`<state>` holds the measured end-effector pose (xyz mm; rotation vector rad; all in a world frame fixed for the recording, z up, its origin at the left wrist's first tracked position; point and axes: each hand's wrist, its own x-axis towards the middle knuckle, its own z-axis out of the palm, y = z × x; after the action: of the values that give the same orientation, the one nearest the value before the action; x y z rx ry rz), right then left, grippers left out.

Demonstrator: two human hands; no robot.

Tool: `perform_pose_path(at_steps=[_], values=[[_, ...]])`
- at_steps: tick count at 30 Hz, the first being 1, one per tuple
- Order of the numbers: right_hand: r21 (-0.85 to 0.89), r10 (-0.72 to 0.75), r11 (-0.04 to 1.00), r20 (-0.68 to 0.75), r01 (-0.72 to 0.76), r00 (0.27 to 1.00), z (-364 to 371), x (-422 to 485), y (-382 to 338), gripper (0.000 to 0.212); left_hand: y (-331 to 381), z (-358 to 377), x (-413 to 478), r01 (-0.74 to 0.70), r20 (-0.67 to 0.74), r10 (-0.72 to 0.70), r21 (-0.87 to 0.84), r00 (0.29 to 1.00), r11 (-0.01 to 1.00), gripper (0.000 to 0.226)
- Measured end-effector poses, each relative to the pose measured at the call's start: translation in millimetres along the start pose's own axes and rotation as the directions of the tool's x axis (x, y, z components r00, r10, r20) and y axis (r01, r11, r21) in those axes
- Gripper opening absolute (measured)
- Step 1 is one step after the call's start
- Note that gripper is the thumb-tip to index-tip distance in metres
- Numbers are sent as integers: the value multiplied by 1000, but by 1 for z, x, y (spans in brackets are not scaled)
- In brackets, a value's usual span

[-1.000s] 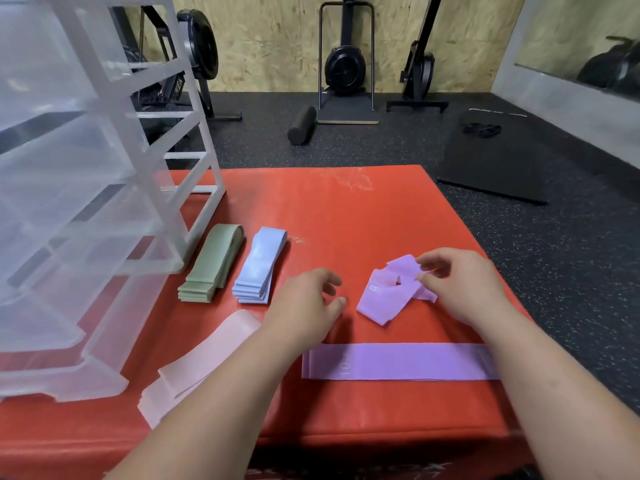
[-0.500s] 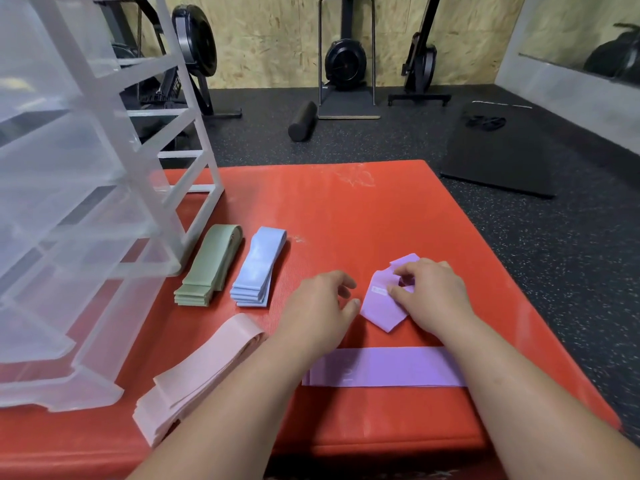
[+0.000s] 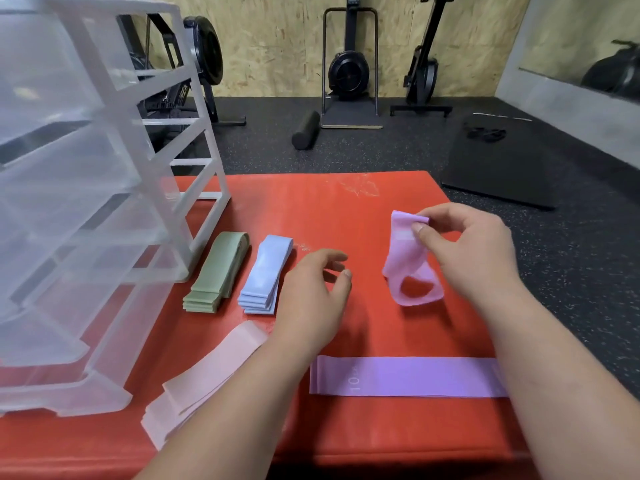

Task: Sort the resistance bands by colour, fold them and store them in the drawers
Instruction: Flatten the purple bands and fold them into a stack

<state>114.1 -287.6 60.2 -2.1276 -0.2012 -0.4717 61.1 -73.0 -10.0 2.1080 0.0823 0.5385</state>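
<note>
My right hand [image 3: 474, 251] pinches the top of a purple resistance band [image 3: 407, 261] and holds it up so its loop dangles over the red mat [image 3: 346, 216]. My left hand [image 3: 313, 296] hovers with loosely curled fingers just left of it, holding nothing. A second purple band [image 3: 405, 375] lies flat across the mat near me. A stack of green bands [image 3: 218, 271] and a stack of blue bands [image 3: 265, 275] lie side by side to the left. Pink bands [image 3: 204, 379] lie piled at the near left. The clear plastic drawer unit [image 3: 79, 188] stands on the mat's left side.
The red mat ends close behind the bands and to the right, with dark rubber floor beyond. A black foam roller [image 3: 304, 129], exercise machines [image 3: 348, 71] and a black floor mat [image 3: 502, 161] sit farther back. A mirror [image 3: 588, 53] leans at the right wall.
My right hand has lifted the crumpled purple band off the mat, and it now hangs open as a loop. My left hand stays hovering beside it.
</note>
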Motion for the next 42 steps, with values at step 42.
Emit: perform_pose_path(at_steps=[42], values=[[546,631,650,0,-529,776,-34,-6,78,33,-10,-6,14,290,353,-281,28,892,957,12]])
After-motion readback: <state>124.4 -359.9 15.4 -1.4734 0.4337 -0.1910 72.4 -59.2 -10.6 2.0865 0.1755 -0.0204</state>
